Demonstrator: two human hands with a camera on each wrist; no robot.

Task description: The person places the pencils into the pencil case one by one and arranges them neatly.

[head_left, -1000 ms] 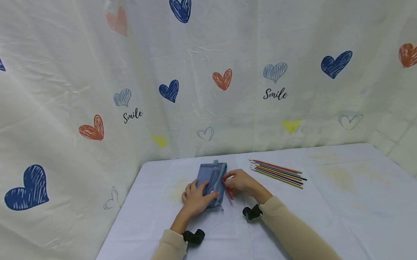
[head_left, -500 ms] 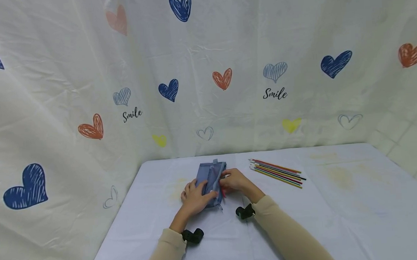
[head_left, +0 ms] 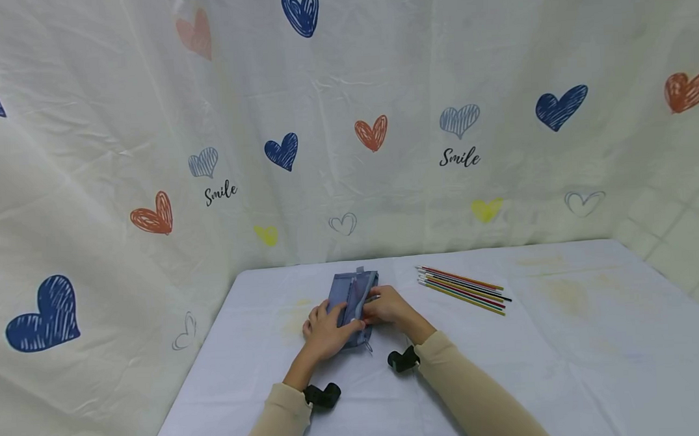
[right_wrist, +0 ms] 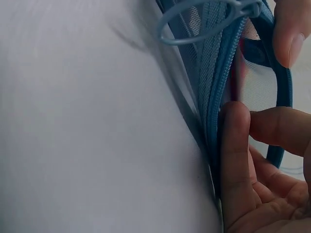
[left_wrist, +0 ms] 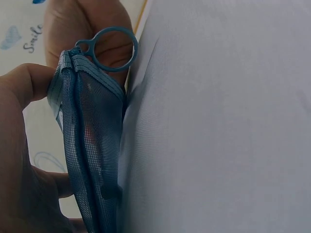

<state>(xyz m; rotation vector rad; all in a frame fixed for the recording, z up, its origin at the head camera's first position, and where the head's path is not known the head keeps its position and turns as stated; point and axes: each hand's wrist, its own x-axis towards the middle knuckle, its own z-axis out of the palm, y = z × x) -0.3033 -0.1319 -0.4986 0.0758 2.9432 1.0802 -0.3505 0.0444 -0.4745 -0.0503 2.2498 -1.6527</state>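
Observation:
A blue mesh zipper pencil case lies on the white-covered table. My left hand holds it from the left side, fingers on its face and thumb near its lower right edge. In the right wrist view the zipper is undone, and my left thumb holds back the far edge. My right hand has its finger and thumb pinched together at that opening. A slim red stick, blurred, runs inside the case from right at those fingertips. A ring pull hangs at the zipper's end.
Several coloured pencils lie side by side on the table, right of the case. Behind the table hangs a pale cloth printed with hearts and "Smile". A small dark camera sits on each wrist.
My right hand has moved left to the case, taking the red stick from beside it into the opening. My left hand has kept its place on the case.

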